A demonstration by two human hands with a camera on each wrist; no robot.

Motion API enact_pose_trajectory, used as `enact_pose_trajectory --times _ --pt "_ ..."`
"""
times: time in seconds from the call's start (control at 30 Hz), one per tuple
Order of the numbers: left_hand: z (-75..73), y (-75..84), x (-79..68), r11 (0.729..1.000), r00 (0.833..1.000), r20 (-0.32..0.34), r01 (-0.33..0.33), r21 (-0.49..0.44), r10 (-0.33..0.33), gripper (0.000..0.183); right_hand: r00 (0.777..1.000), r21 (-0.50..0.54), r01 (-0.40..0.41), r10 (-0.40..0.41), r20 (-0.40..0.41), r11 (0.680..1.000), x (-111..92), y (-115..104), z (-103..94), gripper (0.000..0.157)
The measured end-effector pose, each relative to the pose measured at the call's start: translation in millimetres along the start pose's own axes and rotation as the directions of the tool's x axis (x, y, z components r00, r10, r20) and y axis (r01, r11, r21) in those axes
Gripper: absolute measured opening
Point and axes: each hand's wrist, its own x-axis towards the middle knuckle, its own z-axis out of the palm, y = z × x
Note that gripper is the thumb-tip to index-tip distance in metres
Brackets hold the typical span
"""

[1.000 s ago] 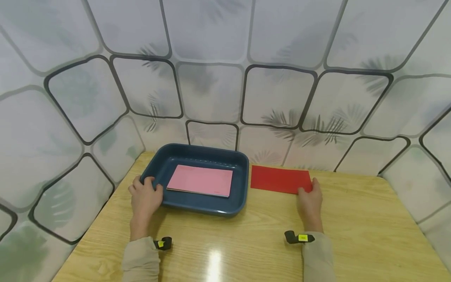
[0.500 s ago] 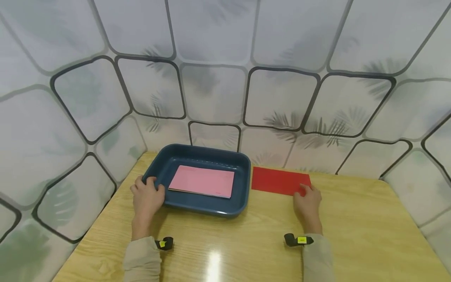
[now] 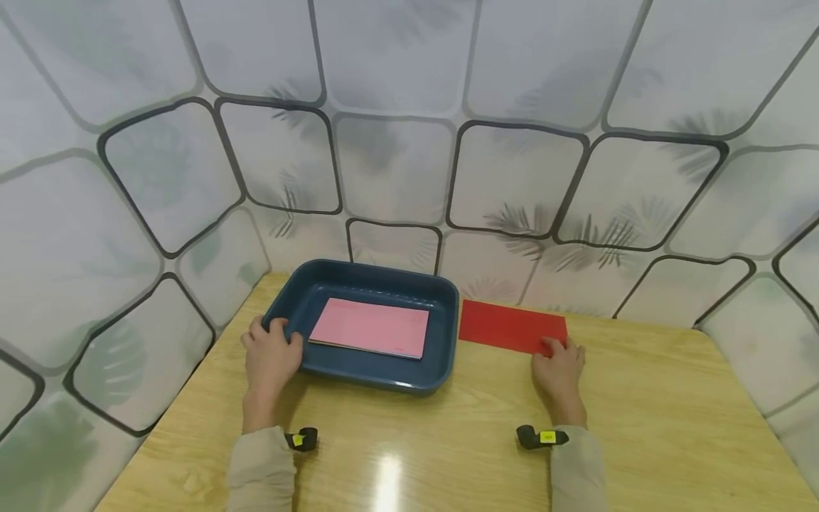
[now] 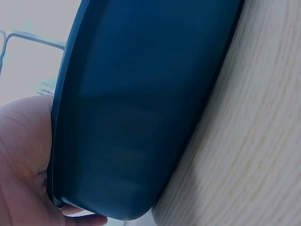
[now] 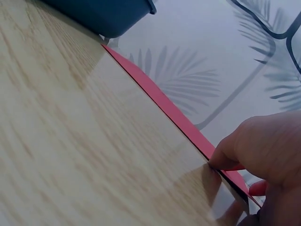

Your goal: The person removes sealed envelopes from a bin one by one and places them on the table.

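One grip, our left hand (image 3: 271, 358), held a dark-blue rectangular tray (image 3: 377, 372) by its left end; the other, our right hand (image 3: 560, 368), pinched a flat red paper rectangle (image 3: 505, 327).

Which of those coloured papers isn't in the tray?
The red paper: it is outside, just right of the blue tray. The pink paper lies inside the tray, on top of what looks like a stack.

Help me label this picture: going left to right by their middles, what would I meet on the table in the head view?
Left hand → pink paper, lying inside the blue tray → red paper → right hand.
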Motion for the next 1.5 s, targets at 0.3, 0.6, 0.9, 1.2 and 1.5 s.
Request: enact_pose_trajectory --times 0.3,0.6,0.9,1.2,1.5 --pt "-0.3 1.3 -1.6 1.0 1.0 0.003 0.0 0.002 0.0 0.048 1.0 -0.063 0.004 -0.002 0.03 0.998 -0.1 5.0 0.1 0.051" --pt "-0.5 2.2 0.2 1.0 1.0 0.009 0.003 0.0 -0.003 0.048 0.997 -0.086 0.016 -0.01 0.073 0.996 3.3 4.2 -4.2 0.055" --pt "-1.6 2.3 -0.6 1.0 1.0 0.008 -0.001 0.007 0.001 0.048 0.997 -0.092 0.023 -0.017 0.071 0.995 3.1 2.4 -4.8 0.055" --pt "-1.0 2.6 -1.5 1.0 1.0 0.005 -0.01 0.006 0.01 0.048 0.998 -0.096 0.024 -0.019 0.061 0.995 3.4 6.7 -2.8 0.059" --pt "-0.1 1.5 -0.5 1.0 1.0 0.002 -0.009 0.0 0.009 0.048 0.998 -0.071 0.004 0.0 0.055 0.997 4.7 8.1 -2.2 0.064"
